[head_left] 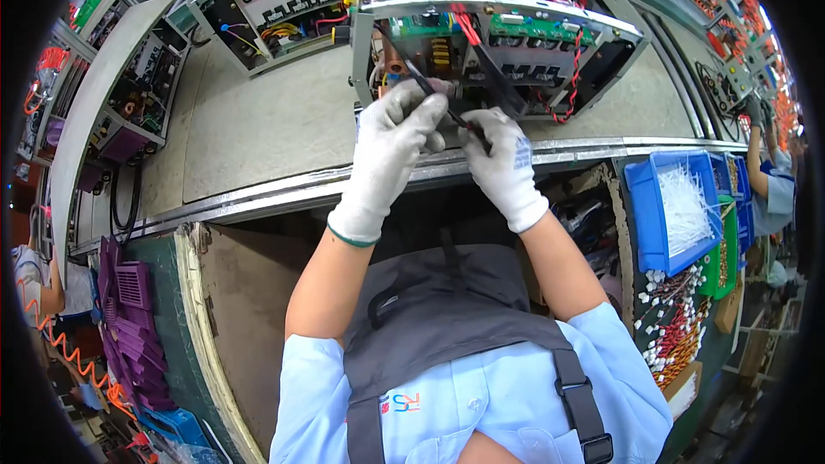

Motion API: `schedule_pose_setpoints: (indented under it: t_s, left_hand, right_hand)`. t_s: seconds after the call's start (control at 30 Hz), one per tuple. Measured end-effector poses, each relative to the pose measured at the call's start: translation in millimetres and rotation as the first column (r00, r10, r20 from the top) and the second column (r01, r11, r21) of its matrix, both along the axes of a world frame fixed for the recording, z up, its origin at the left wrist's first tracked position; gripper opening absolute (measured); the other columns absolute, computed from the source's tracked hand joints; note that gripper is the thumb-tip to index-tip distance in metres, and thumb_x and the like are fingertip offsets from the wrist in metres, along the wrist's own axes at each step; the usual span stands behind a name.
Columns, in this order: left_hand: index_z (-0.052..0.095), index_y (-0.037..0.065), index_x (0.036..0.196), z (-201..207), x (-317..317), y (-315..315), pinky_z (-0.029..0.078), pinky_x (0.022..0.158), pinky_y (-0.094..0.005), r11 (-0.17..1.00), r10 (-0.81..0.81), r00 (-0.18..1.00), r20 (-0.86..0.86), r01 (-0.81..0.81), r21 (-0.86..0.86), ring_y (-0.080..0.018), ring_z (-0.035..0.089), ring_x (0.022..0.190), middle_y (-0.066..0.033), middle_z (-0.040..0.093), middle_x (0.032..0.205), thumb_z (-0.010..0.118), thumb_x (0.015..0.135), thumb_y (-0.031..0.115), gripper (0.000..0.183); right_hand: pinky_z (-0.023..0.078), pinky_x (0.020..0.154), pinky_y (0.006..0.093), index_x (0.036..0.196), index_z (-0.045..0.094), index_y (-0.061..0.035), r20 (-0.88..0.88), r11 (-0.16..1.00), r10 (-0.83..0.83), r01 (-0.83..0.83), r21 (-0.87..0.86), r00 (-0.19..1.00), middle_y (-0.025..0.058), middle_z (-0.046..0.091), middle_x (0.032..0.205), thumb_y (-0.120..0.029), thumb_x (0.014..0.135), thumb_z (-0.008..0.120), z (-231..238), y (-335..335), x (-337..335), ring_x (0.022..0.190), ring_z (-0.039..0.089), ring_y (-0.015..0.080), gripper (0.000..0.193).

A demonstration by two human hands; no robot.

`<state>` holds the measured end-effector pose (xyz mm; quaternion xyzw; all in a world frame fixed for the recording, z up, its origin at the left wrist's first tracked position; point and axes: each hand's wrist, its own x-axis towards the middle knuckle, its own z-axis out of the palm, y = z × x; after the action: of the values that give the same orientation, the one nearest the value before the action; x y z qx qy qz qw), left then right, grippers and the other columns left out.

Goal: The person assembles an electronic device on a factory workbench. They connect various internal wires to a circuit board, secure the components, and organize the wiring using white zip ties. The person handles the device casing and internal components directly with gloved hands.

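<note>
The left hand (391, 136) and right hand (501, 155) pinch a black cable (417, 76), seemingly unsecured; the open metal chassis (507, 6) beyond them already carries circuit boards (534, 29).

A: Where does the black strip (418, 77) end?
B: Can't say. Its lower end disappears into the fingers of the right hand (505, 159).
A: And the left hand (382, 155)?
B: Its curled fingers hide their own grip, so I can't tell what they hold.
A: The open metal chassis (614, 33)?
B: Partly covered by both hands; its smallest components are too tiny to name.
A: Under the worktop (249, 142)?
B: Clutter (589, 219), lost in shadow.
A: The co-workers?
B: The right one (778, 202) is blurred, the left one (31, 268) cut off by the rim.
</note>
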<state>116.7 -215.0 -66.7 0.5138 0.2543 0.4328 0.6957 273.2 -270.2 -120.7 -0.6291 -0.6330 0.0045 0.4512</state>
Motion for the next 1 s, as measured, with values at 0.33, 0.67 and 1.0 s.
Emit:
schedule_pose_setpoints:
  t_s: [0.33,0.67,1.0]
  left_hand:
    - [0.056,-0.003,0.121,-82,-16,-11,0.045,0.064,-0.0232,0.975,-0.203,0.943,-0.265,0.219,0.032,-0.0070,0.053,0.075,-0.0029,0.058,0.098,0.062,0.093,0.018,0.036]
    - [0.068,0.000,0.087,-35,11,-15,0.046,0.064,-0.0370,0.604,0.508,0.772,-0.383,-0.001,0.797,-0.0269,0.058,0.072,-0.0120,0.059,0.079,0.071,0.077,0.008,0.013]
    - [0.063,0.001,0.109,-101,-32,-33,0.049,0.060,-0.0207,0.918,-0.243,0.958,-0.151,0.177,-0.355,-0.0069,0.061,0.067,-0.0044,0.066,0.089,0.053,0.099,0.026,0.029]
  right_hand:
    - [0.050,0.067,0.0232,0.107,0.062,-0.0013,-0.974,0.782,-0.035,-0.601,-0.165,0.222,0.0010,0.064,0.095,-0.018,0.094,0.060,-15,-47,-23,0.074,0.060,0.0094,0.021]
    - [0.049,0.078,0.0385,0.094,0.061,-0.0010,0.052,0.985,0.133,-0.126,-0.118,0.990,0.0158,0.061,0.091,0.000,0.074,0.060,15,-5,-5,0.087,0.060,0.0349,0.020]
    - [0.042,0.063,0.0211,0.098,0.067,0.0009,-0.858,0.758,0.045,-0.577,-0.305,0.512,0.0016,0.059,0.089,-0.011,0.087,0.065,-16,-21,-4,0.072,0.053,0.0071,0.016]
